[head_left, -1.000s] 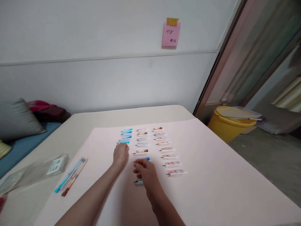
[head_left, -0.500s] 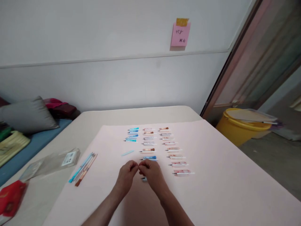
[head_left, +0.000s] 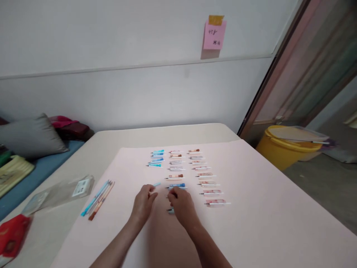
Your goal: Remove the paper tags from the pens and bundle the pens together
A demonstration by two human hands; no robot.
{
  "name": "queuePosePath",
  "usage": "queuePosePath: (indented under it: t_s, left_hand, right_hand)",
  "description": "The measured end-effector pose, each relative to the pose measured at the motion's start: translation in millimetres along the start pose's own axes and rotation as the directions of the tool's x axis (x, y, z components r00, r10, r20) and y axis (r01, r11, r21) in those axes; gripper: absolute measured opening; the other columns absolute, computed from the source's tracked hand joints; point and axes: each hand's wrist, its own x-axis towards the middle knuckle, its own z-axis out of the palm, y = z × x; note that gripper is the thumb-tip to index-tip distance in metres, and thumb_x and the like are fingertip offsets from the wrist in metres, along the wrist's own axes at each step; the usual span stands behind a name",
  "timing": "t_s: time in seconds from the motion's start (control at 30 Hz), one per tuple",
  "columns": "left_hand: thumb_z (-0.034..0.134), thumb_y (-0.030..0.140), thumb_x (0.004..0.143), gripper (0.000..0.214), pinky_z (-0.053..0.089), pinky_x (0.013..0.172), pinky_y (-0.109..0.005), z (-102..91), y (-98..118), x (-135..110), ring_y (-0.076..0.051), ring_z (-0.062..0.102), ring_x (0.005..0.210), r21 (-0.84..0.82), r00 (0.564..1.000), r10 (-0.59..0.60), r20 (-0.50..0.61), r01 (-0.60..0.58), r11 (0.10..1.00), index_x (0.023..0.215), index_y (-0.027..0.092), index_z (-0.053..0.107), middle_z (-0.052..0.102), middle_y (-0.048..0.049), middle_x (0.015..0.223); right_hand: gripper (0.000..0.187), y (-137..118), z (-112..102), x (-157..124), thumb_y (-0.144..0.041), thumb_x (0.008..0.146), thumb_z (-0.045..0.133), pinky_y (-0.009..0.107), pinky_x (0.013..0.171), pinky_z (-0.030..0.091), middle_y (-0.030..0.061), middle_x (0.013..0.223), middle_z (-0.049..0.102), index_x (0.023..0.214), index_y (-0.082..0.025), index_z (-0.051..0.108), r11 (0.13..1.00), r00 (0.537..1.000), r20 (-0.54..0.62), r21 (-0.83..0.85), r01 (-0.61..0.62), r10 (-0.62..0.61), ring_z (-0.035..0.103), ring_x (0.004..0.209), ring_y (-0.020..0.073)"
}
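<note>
My left hand [head_left: 143, 203] is over the paper, thumb and index finger apart. Its fingertips are at a light-blue stick [head_left: 157, 184], partly covering it; whether they press on it I cannot tell. To the right, my right hand [head_left: 182, 205] has its thumb and fingers pinched together, and what they hold is hidden. Just beyond that hand lies a blue pen piece with a white refill [head_left: 177, 185]. A dark pen tip [head_left: 169, 210] shows from under the right hand. Farther off is a brown-capped pen set [head_left: 174, 176].
Several pen sets [head_left: 213, 192] lie in rows on pink paper [head_left: 251, 223]. Longer blue and brown pens [head_left: 98, 201] are bunched at left, near a clear plastic bag [head_left: 60, 195] and a red packet [head_left: 13, 234]. A yellow bin [head_left: 279, 149] stands right of the table.
My hands have come apart; the left moved left and its thumb and index finger spread. The light-blue stick has shifted slightly right and is now partly covered. My right hand stays pinched.
</note>
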Motion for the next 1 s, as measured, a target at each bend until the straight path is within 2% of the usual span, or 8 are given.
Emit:
queuePosePath:
  t_s: [0.07, 0.1, 0.27, 0.5, 0.77, 0.9, 1.0]
  left_hand:
    - [0.046, 0.025, 0.082, 0.023, 0.04, 0.07, -0.03, 2.7, -16, 4, -0.017, 0.055, 0.079, 0.195, 0.996, 0.055, -0.071, -0.04, 0.98, 0.102, 0.02, 0.053, 0.055, -0.0065, 0.099]
    - [0.044, 0.023, 0.083, 0.025, 0.04, 0.069, -0.03, 4.6, -22, 6, -0.018, 0.056, 0.082, 0.271, 0.996, 0.066, -0.062, -0.047, 0.962, 0.107, 0.02, 0.052, 0.054, -0.0077, 0.104]
    - [0.039, 0.023, 0.088, 0.018, 0.036, 0.062, -0.027, 10.6, -33, 12, -0.015, 0.056, 0.079, 0.495, 0.999, 0.037, 0.002, -0.033, 0.868, 0.097, 0.022, 0.054, 0.053, -0.0054, 0.107]
    - [0.039, 0.021, 0.088, 0.019, 0.036, 0.064, -0.027, -2.5, -46, 21, -0.016, 0.056, 0.083, 0.479, 0.996, 0.001, -0.086, 0.04, 0.877, 0.099, 0.022, 0.055, 0.054, -0.0048, 0.106]
    - [0.041, 0.022, 0.088, 0.018, 0.037, 0.066, -0.026, -9.4, -53, 21, -0.016, 0.057, 0.084, 0.449, 0.992, 0.074, -0.101, -0.021, 0.894, 0.097, 0.022, 0.056, 0.056, -0.0039, 0.101]
    - [0.04, 0.021, 0.087, 0.02, 0.039, 0.066, -0.027, -11.1, -58, 21, -0.016, 0.058, 0.082, 0.464, 0.993, 0.044, -0.106, 0.01, 0.886, 0.097, 0.021, 0.056, 0.056, -0.0048, 0.102]
    - [0.04, 0.019, 0.086, 0.022, 0.041, 0.071, -0.028, -13.8, -60, 23, -0.018, 0.058, 0.086, 0.419, 0.986, 0.039, -0.165, 0.035, 0.907, 0.1, 0.02, 0.057, 0.056, -0.0068, 0.106]
  right_hand:
    - [0.015, -1, -3, 1, -0.02, 0.076, 0.048, 0.022, 0.054, 0.029, 0.0005, 0.064, 0.063, 0.066, -0.019, 0.058, 1.0, 1.0, -0.014, 0.003, -0.014, 0.014, 0.053, 0.06, 0.0118]
    - [0.015, -2, -4, 1, -0.02, 0.076, 0.048, 0.022, 0.054, 0.029, 0.0005, 0.063, 0.063, 0.065, -0.019, 0.058, 1.0, 1.0, -0.014, 0.005, -0.019, 0.019, 0.053, 0.06, 0.0119]
    - [0.014, -4, -3, -2, -0.02, 0.075, 0.049, 0.023, 0.055, 0.03, 0.0004, 0.062, 0.062, 0.065, -0.019, 0.058, 0.999, 1.0, 0.004, 0.041, -0.01, 0.01, 0.054, 0.061, 0.0131]
    - [0.015, -3, -1, -1, -0.02, 0.076, 0.049, 0.023, 0.054, 0.031, 0.0006, 0.062, 0.063, 0.064, -0.019, 0.058, 0.998, 1.0, 0.006, 0.068, -0.017, 0.016, 0.055, 0.061, 0.0135]
    - [0.017, -3, 1, -2, -0.019, 0.076, 0.046, 0.023, 0.054, 0.032, -0.0004, 0.059, 0.06, 0.065, -0.019, 0.058, 0.995, 1.0, 0.01, 0.1, 0.012, -0.013, 0.055, 0.058, 0.0128]
    - [0.016, -3, 1, -2, -0.018, 0.076, 0.045, 0.022, 0.054, 0.032, -0.0008, 0.058, 0.059, 0.065, -0.019, 0.057, 0.993, 1.0, 0.013, 0.118, 0.01, -0.012, 0.054, 0.057, 0.0126]
    - [0.016, -3, 1, -2, -0.018, 0.075, 0.046, 0.022, 0.054, 0.033, -0.0006, 0.058, 0.06, 0.065, -0.019, 0.058, 0.993, 1.0, 0.006, 0.118, 0.019, -0.019, 0.055, 0.058, 0.0127]
